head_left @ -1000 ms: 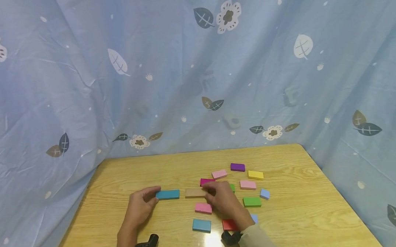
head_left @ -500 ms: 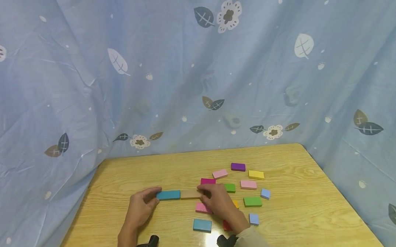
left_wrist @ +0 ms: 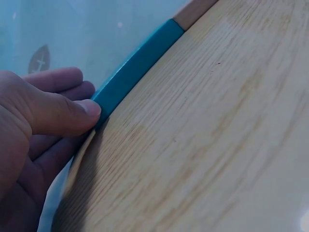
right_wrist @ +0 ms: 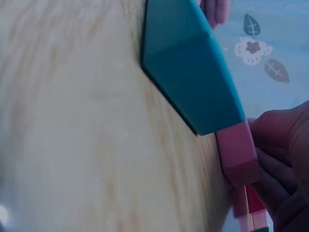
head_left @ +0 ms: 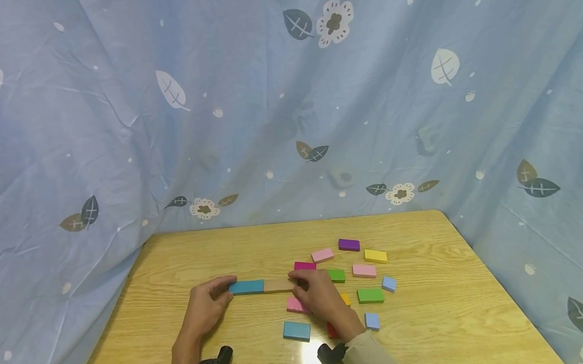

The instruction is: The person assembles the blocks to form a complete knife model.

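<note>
My left hand [head_left: 206, 309] pinches the left end of a long blue block [head_left: 246, 287] lying on the table. Its thumb [left_wrist: 87, 110] presses the near side of that block in the left wrist view, fingers behind. End to end with the blue block lies a tan wooden block [head_left: 277, 286]. My right hand [head_left: 320, 296] holds the tan block's right end between thumb and fingers, covering that end. In the right wrist view a teal-blue block [right_wrist: 193, 72] and a pink block [right_wrist: 238, 150] stand in front, hiding the tan one.
Around my right hand lie several loose blocks: magenta [head_left: 305, 266], pink [head_left: 297, 305], green [head_left: 337, 276], and a red one [head_left: 332, 330] partly under the wrist. Farther right are purple [head_left: 349, 245], yellow [head_left: 375, 256] and green [head_left: 370, 296] blocks. A patterned curtain hangs behind the table [head_left: 187, 251].
My right hand has slid the tan block left, closing the gap to the blue block so their ends meet. The left hand has stayed at the blue block's end.
</note>
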The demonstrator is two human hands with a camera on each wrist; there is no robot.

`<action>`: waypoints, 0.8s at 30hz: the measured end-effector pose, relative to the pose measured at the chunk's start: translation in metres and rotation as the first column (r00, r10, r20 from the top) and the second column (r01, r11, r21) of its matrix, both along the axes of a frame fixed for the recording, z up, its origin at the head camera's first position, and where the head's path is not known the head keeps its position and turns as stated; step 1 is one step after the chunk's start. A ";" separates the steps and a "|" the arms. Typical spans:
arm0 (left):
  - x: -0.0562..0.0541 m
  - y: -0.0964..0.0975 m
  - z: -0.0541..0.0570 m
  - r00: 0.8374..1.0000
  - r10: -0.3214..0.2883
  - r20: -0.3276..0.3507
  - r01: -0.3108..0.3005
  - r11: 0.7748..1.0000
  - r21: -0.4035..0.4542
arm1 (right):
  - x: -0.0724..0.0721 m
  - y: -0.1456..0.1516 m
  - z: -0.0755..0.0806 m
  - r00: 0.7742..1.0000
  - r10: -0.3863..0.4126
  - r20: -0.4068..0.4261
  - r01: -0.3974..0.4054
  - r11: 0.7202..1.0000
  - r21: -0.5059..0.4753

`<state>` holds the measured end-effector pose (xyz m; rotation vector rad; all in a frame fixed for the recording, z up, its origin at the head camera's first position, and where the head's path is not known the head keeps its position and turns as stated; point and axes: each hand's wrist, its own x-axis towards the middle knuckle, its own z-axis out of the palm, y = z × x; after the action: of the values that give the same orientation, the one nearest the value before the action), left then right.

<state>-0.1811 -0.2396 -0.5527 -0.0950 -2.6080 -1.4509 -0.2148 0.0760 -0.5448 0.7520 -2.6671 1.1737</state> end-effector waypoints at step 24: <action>0.000 0.000 0.002 1.000 0.002 0.023 -0.002 1.000 0.000 | -0.001 0.063 0.010 0.969 -0.160 0.190 0.187 0.973 -0.138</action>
<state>-0.1810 -0.2396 -0.5510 -0.0766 -2.6262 -1.4598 -0.2154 0.1390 -0.5348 0.3959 -2.6722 1.4400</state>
